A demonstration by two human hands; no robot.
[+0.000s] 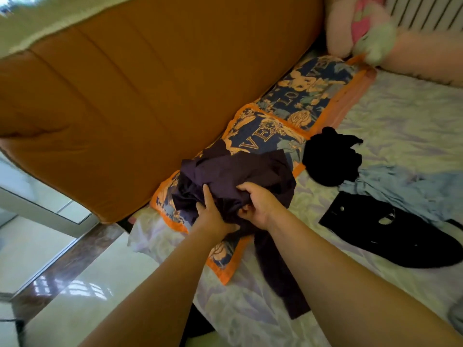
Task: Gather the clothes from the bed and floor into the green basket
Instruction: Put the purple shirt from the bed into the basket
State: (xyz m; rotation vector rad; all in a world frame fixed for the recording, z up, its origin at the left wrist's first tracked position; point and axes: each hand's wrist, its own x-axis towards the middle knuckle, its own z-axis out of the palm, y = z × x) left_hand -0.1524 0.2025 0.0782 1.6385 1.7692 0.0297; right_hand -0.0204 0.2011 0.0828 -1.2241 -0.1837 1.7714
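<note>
A dark purple garment lies bunched on the floral pillows at the head of the bed, with a long part trailing down toward me. My left hand and my right hand both grip its near folds. To the right on the sheet lie a crumpled black garment, a light blue garment and a flat black garment with holes. The green basket is not in view.
Two blue and orange floral pillows rest against the brown padded headboard. A pink plush toy sits at the far corner by a radiator. The bed sheet is pale floral. Glossy tiled floor lies on the left.
</note>
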